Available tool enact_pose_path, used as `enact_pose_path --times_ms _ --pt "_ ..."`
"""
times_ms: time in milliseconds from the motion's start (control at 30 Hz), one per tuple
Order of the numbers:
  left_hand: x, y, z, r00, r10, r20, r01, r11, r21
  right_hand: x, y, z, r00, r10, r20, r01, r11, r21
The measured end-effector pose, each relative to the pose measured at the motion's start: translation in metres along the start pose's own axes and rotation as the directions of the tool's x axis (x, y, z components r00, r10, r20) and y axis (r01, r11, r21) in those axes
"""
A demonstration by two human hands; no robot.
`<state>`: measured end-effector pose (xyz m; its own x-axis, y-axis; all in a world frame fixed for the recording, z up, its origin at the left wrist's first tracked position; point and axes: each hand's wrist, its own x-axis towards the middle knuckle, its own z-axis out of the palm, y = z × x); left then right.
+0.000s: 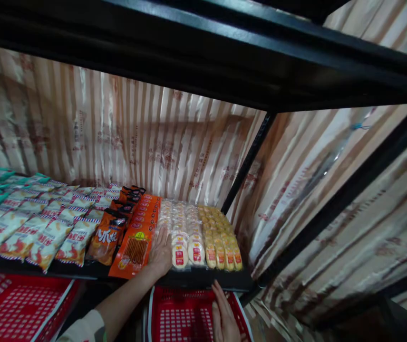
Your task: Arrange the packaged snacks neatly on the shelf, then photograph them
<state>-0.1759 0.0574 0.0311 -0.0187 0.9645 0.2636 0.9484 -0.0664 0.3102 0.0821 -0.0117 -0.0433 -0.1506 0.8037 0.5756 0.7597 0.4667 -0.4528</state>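
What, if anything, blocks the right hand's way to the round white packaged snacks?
Nothing visible. The right hand appears over the red basket, near the black shelf; the round white packaged snacks are largely uncovered.

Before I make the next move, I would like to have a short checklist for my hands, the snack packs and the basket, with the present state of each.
1. Left hand at the white packs, fingers extended: ok.
2. Right hand clear of the red basket: cannot tell; it appears over it, but contact is unclear.
3. White packs in neat rows beside the orange packet: ok.
4. Yellow packs lined up on the shelf: ok.
5. Whole basket visible: not ok; the picture's bottom edge cuts it off.
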Motion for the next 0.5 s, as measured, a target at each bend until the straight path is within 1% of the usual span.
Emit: enact_pose_path --times_ms 100,200,267,400,500 --pt "0.023 -0.011 0.003 1.0 0.021 -0.018 -0.021 1.0 0.007 0.045 -0.028 0.01 0.999 -0.032 -0.002 0.032 0.999 -0.009" --pt "0.046 -0.018 0.002 1.0 0.014 -0.005 -0.014 1.0 -0.012 0.098 -0.052 0.029 0.991 -0.069 0.111 0.074 0.996 -0.04" --pt "0.06 -0.021 0.002 1.0 0.0 0.031 0.001 1.0 -0.019 0.131 -0.06 0.043 0.979 -0.072 0.191 0.088 0.993 -0.08" --pt "0.08 -0.029 0.008 0.995 -0.025 0.096 0.027 0.999 -0.017 0.183 -0.066 0.067 0.92 -0.06 0.387 0.132 0.978 -0.162" --pt "0.087 -0.033 0.014 0.99 -0.045 0.131 0.046 0.999 -0.009 0.206 -0.069 0.081 0.861 -0.04 0.506 0.161 0.967 -0.198"
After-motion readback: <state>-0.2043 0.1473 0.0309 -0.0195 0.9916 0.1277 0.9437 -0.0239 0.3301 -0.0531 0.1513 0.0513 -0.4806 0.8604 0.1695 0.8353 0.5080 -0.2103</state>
